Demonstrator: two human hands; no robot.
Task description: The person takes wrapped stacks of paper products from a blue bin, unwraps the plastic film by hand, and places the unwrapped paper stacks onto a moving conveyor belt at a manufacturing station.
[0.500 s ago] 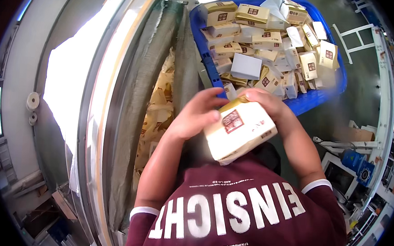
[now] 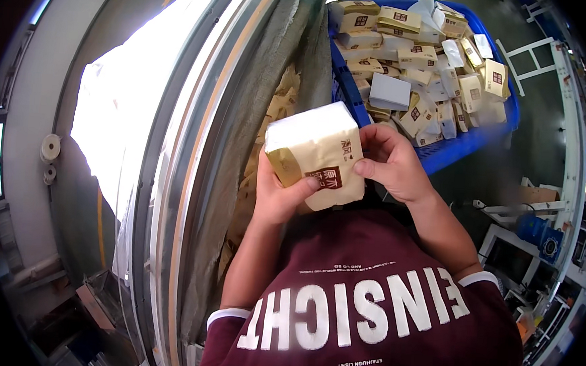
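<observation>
Tissue pack [image 2: 326,141], boxy, film-wrapped, is clasped by left grip [image 2: 279,195] and right grip [image 2: 399,168].

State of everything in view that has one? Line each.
Left hand: gripping the pack, thumb across its printed face
Right hand: thumb at the pack's right edge, full grip unclear
Pack: held up, tilted; sealed or not, can't tell
Blue crate: open-topped, heaped
Crate packs: jumbled, at mixed angles
Woven sack: gaping, cream packs showing inside

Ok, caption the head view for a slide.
Left hand and right hand hold a cream packet near a blue crate heaped with similar packets.
</observation>
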